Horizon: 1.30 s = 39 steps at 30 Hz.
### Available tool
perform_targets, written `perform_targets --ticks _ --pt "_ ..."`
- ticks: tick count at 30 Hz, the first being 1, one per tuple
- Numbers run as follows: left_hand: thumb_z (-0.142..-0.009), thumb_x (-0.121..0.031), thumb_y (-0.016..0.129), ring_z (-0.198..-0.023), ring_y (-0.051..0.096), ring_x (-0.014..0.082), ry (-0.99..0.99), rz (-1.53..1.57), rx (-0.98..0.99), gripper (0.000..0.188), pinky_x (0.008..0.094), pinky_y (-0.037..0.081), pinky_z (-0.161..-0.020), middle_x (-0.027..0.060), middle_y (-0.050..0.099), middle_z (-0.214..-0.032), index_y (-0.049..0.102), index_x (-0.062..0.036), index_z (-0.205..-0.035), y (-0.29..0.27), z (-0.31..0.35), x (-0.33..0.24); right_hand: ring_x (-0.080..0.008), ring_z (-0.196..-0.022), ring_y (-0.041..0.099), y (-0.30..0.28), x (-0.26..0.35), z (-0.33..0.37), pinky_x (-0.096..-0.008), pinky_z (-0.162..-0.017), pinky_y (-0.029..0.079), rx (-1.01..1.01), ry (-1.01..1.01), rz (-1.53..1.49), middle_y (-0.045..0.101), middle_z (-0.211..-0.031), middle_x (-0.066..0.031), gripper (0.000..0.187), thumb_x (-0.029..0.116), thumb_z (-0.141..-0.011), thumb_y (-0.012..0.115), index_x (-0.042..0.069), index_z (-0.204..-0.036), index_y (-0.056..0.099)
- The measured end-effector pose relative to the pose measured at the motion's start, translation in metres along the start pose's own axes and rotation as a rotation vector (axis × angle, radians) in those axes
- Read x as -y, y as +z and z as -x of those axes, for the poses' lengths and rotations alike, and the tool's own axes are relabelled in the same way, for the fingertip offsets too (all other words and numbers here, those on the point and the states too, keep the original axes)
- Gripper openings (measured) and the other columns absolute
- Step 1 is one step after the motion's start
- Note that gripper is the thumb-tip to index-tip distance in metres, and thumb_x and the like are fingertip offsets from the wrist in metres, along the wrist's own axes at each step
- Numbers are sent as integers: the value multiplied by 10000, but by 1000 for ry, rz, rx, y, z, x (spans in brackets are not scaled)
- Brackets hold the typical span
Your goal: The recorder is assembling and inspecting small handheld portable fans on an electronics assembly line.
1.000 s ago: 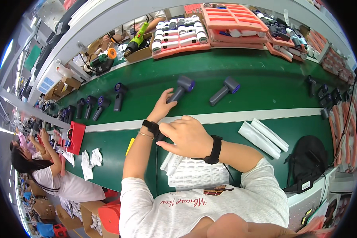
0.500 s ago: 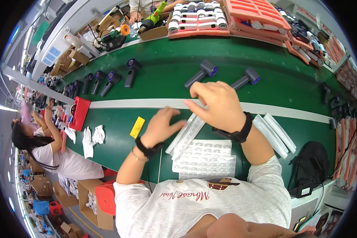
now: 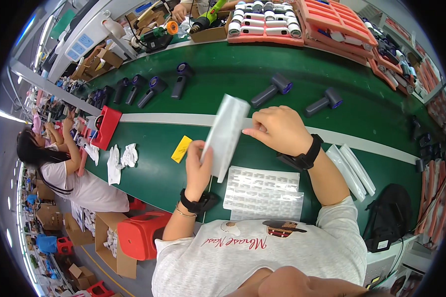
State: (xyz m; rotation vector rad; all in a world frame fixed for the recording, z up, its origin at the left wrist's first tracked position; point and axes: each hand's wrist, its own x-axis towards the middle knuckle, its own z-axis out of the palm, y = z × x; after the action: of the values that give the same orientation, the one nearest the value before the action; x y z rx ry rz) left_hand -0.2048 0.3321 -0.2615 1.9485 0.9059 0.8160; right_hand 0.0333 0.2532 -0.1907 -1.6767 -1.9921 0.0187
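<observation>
My left hand [image 3: 199, 166] is closed on the lower left edge of a long, pale, folded label sheet [image 3: 227, 131], raised above the green table and tilted. Close to the sheet's right edge, my right hand [image 3: 284, 129] has its thumb and fingers pinched together; whatever is between them is too small to make out. Below both hands lie flat white label sheets [image 3: 262, 187] with rows of dark print. Beyond my right hand, two grey hair dryers [image 3: 272, 90] with purple rings rest on the green belt.
A yellow block [image 3: 182, 149], white gloves [image 3: 115, 166] and a red bin [image 3: 107, 128] are to the left. Folded white strips [image 3: 351, 171] and a black bag [image 3: 389, 218] lie right. Pink trays [image 3: 265, 38] stand at the back. A person [image 3: 79, 185] works at far left, near a red stool [image 3: 139, 240].
My left hand has taken hold of the folded label sheet and raised it off the table. My right hand stays pinched near it. The whole view has shifted slightly.
</observation>
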Motion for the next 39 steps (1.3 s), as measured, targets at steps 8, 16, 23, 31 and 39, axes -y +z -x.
perform_targets --ticks 8,16,23,31,39 --pt "-920 -56 499 -933 498 123 150 532 -387 223 269 410 -835 76 479 -1025 354 -18 -1085 34 3 -27 -178 -641 623 38 52 3 -248 -622 478 101 154 -748 620 -757 -90 434 307 -845 646 17 -1134 502" --pt "-901 -82 503 -1070 510 171 125 948 -81 382 296 424 -899 135 522 -1198 393 -12 -1259 -10 -15 -19 -240 -655 605 33 32 -5 -333 -600 454 421 13 -857 619 -763 -144 380 228 -845 624 18 -1130 485" --pt "-845 -45 612 -983 561 159 -182 820 61 306 271 432 -875 72 599 -1047 538 18 -1135 -8 -21 -18 -151 -580 518 37 25 -4 -292 -539 387 379 109 -716 565 -670 -67 244 142 -845 634 16 -1019 520" --pt "-826 -60 664 -886 583 123 -115 953 -313 192 252 445 -821 43 620 -959 593 -27 -1001 -3 -21 8 -85 -572 486 48 28 -14 -251 -532 377 123 221 -822 557 -631 -32 154 131 -862 623 9 -900 537" --pt "-828 -73 668 -862 577 110 -137 950 -394 184 254 451 -798 38 620 -948 590 -28 -988 -1 -16 10 -76 -581 511 58 33 -13 -238 -544 398 197 292 -859 583 -637 -46 160 137 -885 598 -9 -842 547"
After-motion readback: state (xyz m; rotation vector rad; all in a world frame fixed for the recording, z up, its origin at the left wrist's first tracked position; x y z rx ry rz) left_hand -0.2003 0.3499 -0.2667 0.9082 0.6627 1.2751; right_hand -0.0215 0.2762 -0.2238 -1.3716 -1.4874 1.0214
